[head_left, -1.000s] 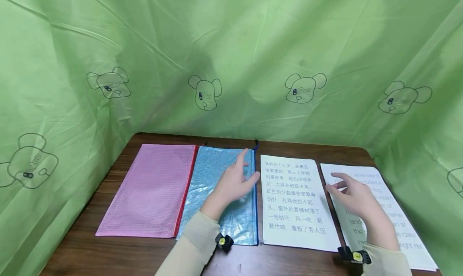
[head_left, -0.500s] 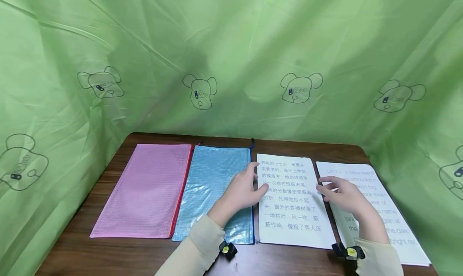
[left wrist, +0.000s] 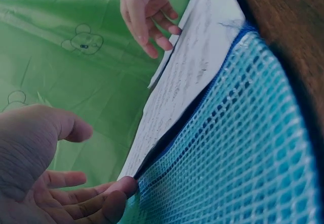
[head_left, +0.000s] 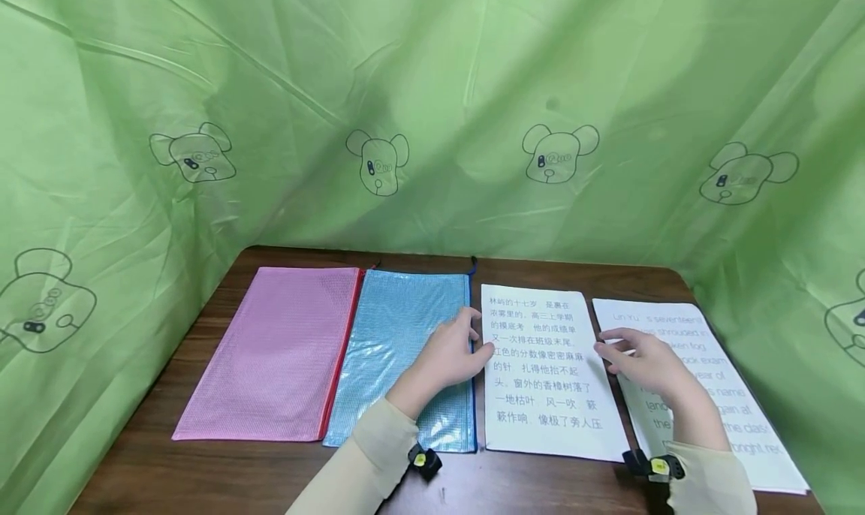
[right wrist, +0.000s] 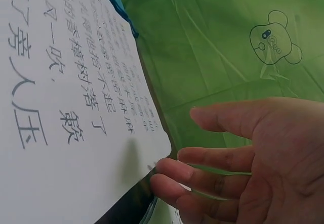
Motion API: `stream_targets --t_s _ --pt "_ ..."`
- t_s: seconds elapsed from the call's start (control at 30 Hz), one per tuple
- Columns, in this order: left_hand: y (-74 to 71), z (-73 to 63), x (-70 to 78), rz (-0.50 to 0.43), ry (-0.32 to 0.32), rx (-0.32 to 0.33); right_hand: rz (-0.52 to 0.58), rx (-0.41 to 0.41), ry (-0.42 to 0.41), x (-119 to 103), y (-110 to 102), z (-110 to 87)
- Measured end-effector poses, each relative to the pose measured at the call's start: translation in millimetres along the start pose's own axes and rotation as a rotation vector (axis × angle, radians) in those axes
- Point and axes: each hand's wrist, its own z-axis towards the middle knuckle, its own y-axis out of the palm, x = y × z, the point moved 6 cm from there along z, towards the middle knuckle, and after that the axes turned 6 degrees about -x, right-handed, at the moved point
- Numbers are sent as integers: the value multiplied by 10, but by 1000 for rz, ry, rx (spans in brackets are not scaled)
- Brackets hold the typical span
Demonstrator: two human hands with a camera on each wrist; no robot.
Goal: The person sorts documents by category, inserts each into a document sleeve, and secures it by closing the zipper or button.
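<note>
A stack of white paper printed in Chinese [head_left: 541, 410] lies flat on the table. At its left edge is my left hand [head_left: 447, 357], above the right side of a blue mesh zipper pouch [head_left: 399, 312]; its thumb is apart from the fingers. In the left wrist view the fingertips [left wrist: 126, 184] are down by the pouch's dark blue edge. My right hand [head_left: 645, 363] hovers over a second white stack printed in English [head_left: 750, 455], its loosely bent fingers at the Chinese stack's right edge. Neither hand grips anything; whether the fingertips touch the paper, I cannot tell.
A pink mesh zipper pouch [head_left: 277, 357] with a red edge lies at the left, beside the blue one. All of these lie in a row on a dark wooden table [head_left: 223, 474]. Green curtain [head_left: 439, 64] with bear-like drawings hangs around the back and sides.
My left hand has moved right and slightly down, from over the blue pouch to the Chinese stack's left edge. The right hand has shifted slightly left towards that stack.
</note>
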Motion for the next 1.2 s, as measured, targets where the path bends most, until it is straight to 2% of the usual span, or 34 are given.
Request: stream_targets --t_s 0.17,0.53,1.2 --pt "23 -1 9 59 0 10 13 -5 4 -28 -15 -17" --pt "23 -1 27 84 8 2 -6 -19 46 -34 -47 -30" --pt "97 -33 49 37 -4 -11 -62 -36 85 -12 -45 -52"
